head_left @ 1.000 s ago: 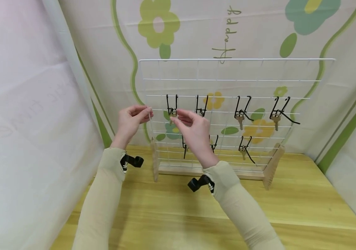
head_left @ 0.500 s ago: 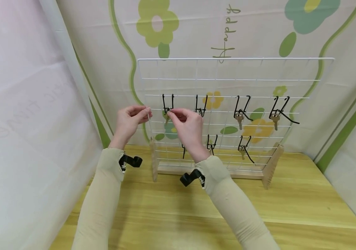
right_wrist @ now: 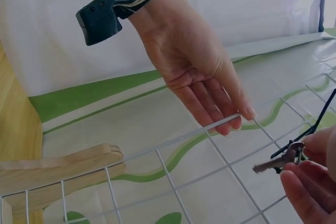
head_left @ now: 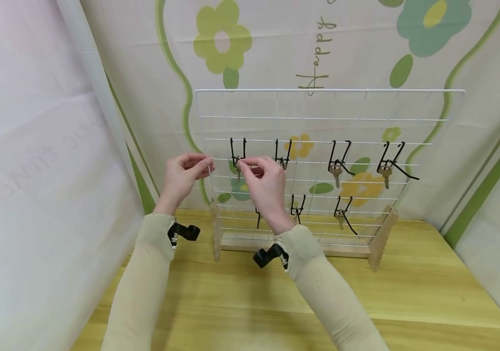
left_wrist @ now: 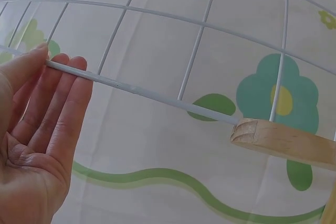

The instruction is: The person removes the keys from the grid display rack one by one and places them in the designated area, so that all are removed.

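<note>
A white wire grid panel [head_left: 329, 90] stands upright on wooden feet [head_left: 381, 242]. My left hand [head_left: 179, 181] pinches its left edge wire [left_wrist: 136, 89] between thumb and fingertips. At the upper left of the grid hangs a black double-wire hook [head_left: 231, 146] with a key [right_wrist: 277, 162] at its front. My right hand [head_left: 267, 189] pinches the key by its head end, thumb and forefinger close against the hook. The key's toothed blade sticks out past the fingers in the right wrist view. The palm hides part of the grid's lower row.
More black hooks carry keys along the same row, such as a key [head_left: 336, 175] and another key [head_left: 386, 177] to the right. A lower row has a hook with a key [head_left: 341, 222]. A wooden table [head_left: 232, 302] lies below, with printed cloth [head_left: 267, 44] behind.
My right hand has shifted slightly left and its thumb and forefinger have closed on the key. The upper-left hook has slid a little left along the grid. My left hand stays at the edge.
</note>
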Available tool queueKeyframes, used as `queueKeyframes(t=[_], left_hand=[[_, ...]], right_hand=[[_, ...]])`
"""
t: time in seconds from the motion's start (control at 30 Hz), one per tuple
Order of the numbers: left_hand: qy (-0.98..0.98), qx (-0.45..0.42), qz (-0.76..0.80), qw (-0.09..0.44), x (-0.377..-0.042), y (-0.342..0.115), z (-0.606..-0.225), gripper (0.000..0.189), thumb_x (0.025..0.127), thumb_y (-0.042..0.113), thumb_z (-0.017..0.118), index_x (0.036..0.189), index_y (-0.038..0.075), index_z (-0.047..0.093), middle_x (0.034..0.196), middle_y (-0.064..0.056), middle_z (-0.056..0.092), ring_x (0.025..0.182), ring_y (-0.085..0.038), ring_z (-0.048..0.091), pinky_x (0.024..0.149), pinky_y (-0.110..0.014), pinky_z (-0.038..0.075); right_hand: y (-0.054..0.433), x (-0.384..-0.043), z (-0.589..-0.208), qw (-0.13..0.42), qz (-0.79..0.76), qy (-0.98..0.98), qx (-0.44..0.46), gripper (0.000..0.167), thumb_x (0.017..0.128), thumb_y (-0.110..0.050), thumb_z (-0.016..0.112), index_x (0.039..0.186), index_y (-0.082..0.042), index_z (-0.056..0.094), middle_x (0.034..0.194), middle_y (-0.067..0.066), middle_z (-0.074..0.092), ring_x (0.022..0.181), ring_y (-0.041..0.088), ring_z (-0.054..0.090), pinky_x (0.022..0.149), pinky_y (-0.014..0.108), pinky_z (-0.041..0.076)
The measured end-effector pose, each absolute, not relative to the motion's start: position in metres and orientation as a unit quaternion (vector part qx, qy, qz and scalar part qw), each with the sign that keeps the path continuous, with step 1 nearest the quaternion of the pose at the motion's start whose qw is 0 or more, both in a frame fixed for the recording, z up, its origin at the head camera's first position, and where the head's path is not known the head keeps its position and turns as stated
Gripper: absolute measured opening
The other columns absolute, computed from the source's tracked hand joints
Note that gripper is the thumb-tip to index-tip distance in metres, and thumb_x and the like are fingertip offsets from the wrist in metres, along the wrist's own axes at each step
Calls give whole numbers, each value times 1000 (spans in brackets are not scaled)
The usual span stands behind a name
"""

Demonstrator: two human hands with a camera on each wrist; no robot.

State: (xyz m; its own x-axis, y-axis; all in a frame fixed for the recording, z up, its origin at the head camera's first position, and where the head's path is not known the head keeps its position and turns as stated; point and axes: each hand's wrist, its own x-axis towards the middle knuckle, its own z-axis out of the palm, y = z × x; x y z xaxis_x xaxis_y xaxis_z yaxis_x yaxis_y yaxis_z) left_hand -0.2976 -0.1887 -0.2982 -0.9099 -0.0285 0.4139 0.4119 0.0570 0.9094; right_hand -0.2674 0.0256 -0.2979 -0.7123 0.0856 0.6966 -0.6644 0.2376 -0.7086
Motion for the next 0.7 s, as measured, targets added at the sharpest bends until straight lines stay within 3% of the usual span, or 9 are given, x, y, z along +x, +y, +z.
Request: queueKeyframes(t=[0.33,0.7], left_hand=[[-708,-131,-674,170,-296,-189,-300,26,92,21,79,107,0,74,100,-14,75,87,-24,74,81,-33,61],[-716,-133,-663,175,-298,-188,-301,27,93,23,78,108,2,73,102,-15,75,89,-24,74,81,-33,61]], right_hand=[[33,-251,-296,321,590,-703,232,12,96,-21,77,98,-10,80,92,-4,75,75,18,72,62,29,60],[40,-225,-285,308,604,-689,257,9,92,-16,80,97,-9,80,93,0,74,74,18,69,62,27,58]])
